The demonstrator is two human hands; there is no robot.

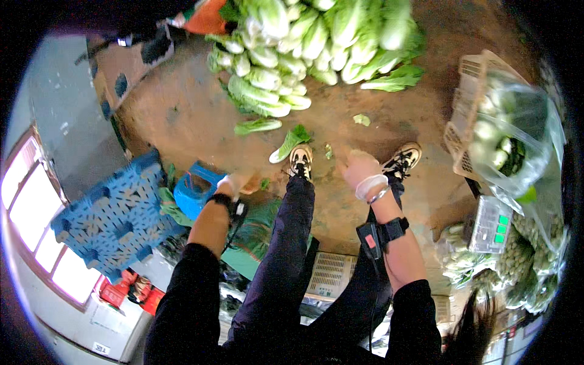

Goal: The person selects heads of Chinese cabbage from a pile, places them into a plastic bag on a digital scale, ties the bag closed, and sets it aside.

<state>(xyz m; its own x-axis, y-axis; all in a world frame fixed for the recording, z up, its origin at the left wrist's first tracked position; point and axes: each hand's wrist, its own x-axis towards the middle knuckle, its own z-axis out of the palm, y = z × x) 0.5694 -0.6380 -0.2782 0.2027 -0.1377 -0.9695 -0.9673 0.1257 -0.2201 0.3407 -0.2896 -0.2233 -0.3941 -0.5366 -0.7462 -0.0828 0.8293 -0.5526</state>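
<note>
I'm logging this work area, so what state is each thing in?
Left hand: blurred, grip unclear
Right hand: blurred, grip unclear
Leafy heads: heaped on the floor
Leafy piece by the left shoe: lying loose
Scale: display lit green
Beige crate: loaded with pale vegetables
Blue pallet: flat or leaning, cannot tell

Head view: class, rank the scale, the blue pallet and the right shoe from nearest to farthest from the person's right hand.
As pictured, from the right hand:
1. Right shoe, just right.
2. Scale, farther right and lower.
3. Blue pallet, far left.
</note>
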